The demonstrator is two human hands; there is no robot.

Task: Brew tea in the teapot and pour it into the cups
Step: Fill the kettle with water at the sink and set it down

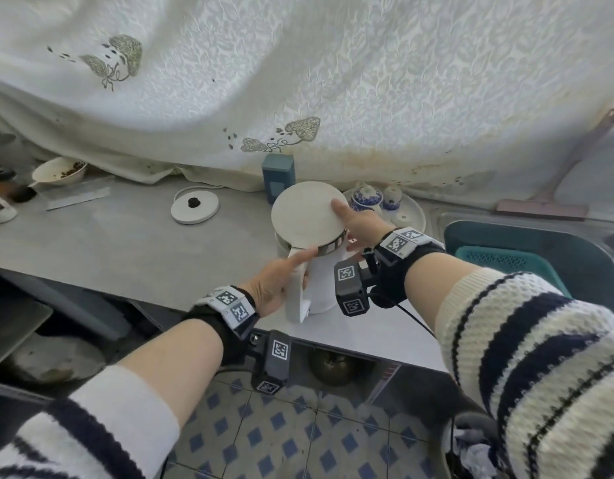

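Grey surface (108,243) lay before us, white kettle (319,281) was at its near edge, our left grip (274,285) curled round its handle, our right grip (362,226) clasped its lid rim, thumb on top, tray (418,216) just right held blue-white teapot (366,198) and cups (392,198).

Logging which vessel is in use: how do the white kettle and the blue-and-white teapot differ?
The kettle is plain white and large; the teapot is small and patterned. The left hand and right hand hold the kettle; the teapot sits untouched on its tray. Both have lids on.
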